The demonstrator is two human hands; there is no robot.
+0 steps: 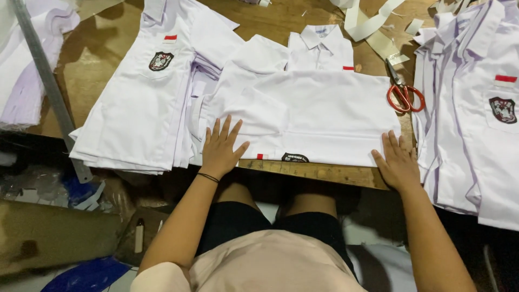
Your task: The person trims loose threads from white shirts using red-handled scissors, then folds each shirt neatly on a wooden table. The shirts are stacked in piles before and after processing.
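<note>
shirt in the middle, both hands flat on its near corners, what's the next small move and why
Probably slide both palms outward to smooth the folded shirt. The left hand and right hand lie open on its near edge, the bottom is folded up, and the collar points away; a stack of shirts waits beside it.

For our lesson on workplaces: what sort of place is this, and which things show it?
Probably a garment workshop: stacks of white uniform shirts, orange-handled scissors and fabric strips on a wooden table.

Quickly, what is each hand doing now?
Left hand: open, flat on the folded white cotton shirt.
Right hand: open, flat on the same shirt's edge.
</note>
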